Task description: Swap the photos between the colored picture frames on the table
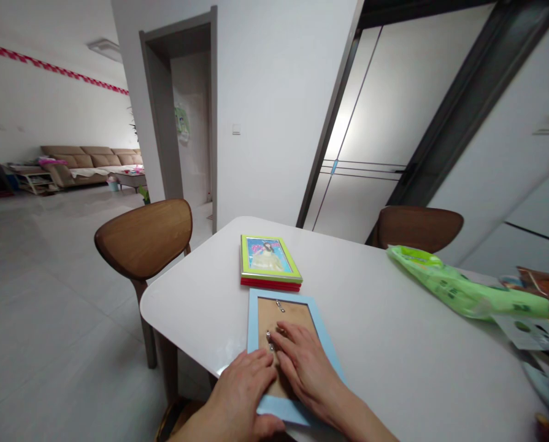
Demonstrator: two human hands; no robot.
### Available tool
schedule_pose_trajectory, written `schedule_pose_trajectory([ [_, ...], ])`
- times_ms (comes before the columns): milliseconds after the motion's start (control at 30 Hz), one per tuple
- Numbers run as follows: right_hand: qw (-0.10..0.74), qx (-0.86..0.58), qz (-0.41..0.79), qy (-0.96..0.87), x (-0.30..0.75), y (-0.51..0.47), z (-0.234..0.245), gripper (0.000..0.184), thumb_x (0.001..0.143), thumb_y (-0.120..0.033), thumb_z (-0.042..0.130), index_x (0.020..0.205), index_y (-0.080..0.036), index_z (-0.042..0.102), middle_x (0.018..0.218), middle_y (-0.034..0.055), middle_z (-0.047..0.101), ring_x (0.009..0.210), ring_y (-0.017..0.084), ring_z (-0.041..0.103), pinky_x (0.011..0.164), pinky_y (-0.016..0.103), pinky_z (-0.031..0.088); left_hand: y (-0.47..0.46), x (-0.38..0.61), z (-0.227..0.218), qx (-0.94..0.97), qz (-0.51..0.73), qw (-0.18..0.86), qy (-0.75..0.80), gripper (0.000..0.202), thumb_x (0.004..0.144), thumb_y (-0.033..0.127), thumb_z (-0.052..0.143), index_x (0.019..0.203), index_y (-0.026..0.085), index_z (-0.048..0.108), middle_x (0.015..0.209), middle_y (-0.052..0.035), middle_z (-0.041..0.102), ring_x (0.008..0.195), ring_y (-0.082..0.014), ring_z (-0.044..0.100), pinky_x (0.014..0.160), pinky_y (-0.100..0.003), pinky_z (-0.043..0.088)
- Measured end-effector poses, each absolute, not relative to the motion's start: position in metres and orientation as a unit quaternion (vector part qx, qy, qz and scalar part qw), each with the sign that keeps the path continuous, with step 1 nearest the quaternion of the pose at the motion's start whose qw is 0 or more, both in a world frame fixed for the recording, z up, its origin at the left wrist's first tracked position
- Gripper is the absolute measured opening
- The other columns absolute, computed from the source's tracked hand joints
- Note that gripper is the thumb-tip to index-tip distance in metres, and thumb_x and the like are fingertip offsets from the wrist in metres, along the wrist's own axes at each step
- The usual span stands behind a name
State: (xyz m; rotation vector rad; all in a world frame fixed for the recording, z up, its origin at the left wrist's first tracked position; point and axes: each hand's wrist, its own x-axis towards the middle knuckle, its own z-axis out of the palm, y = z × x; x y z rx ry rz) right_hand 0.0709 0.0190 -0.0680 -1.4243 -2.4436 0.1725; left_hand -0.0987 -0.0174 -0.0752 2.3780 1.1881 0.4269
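Note:
A light blue picture frame (253,313) lies face down on the white table, its brown backboard (297,312) showing. Small metal hangers (280,306) are fixed to the board, one near the far edge and one by my fingertips. My left hand (244,390) rests over the frame's left edge, fingers stretched onto the board and thumb at the near edge. Flat on the backboard lies my right hand (304,365), its fingers apart and reaching beside the nearer hanger. Just beyond is a stack of frames, a green one (297,270) with a picture on top of red ones (269,284).
On the table's right lie a green plastic bag (467,291) and several packages (541,285). Wooden chairs stand at the left (148,236) and far right (416,227). The white tabletop (370,344) has a rounded corner near the left chair.

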Motion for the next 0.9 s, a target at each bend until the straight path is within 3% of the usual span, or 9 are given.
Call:
schedule_pose_trajectory([
  [200,0.13,-0.462,0.092,-0.872,0.059,0.024,-0.069,0.035,0.079,-0.019,0.035,0.11,-0.023,0.051,0.117,0.0036,0.051,0.106,0.022,0.04,0.087,0.041,0.033,-0.016,-0.102,-0.072,0.869,0.193,0.228,0.394,0.057,0.059,0.033,0.07,0.11,0.022,0.047,0.117,-0.0031,0.05,0.107,-0.02,0.043,0.095,-0.031,0.028],
  [533,0.17,-0.5,0.077,-0.846,0.06,0.023,-0.08,0.037,0.077,-0.017,0.035,0.111,-0.01,0.05,0.116,0.0126,0.051,0.106,0.022,0.042,0.091,0.04,0.032,-0.015,-0.108,-0.08,0.863,0.211,0.233,0.394,0.049,0.059,0.036,0.071,0.102,0.021,0.052,0.116,-0.0027,0.051,0.11,-0.0188,0.041,0.096,-0.029,0.027],
  [733,0.217,-0.517,0.026,-0.828,0.062,0.024,-0.091,0.034,0.076,-0.018,0.038,0.107,-0.017,0.053,0.111,0.0107,0.052,0.101,0.023,0.044,0.086,0.04,0.035,-0.015,-0.11,-0.085,0.86,0.211,0.238,0.399,0.044,0.058,0.037,0.071,0.095,0.021,0.055,0.114,-0.0035,0.052,0.111,-0.0197,0.041,0.096,-0.031,0.028],
  [900,0.172,-0.511,0.043,-0.841,0.052,0.021,-0.078,0.03,0.078,-0.02,0.039,0.104,-0.019,0.054,0.102,0.0088,0.056,0.093,0.022,0.045,0.082,0.038,0.034,-0.015,-0.109,-0.081,0.859,0.214,0.249,0.392,0.045,0.058,0.034,0.071,0.098,0.021,0.053,0.113,-0.0024,0.052,0.111,-0.0195,0.041,0.096,-0.031,0.027],
])
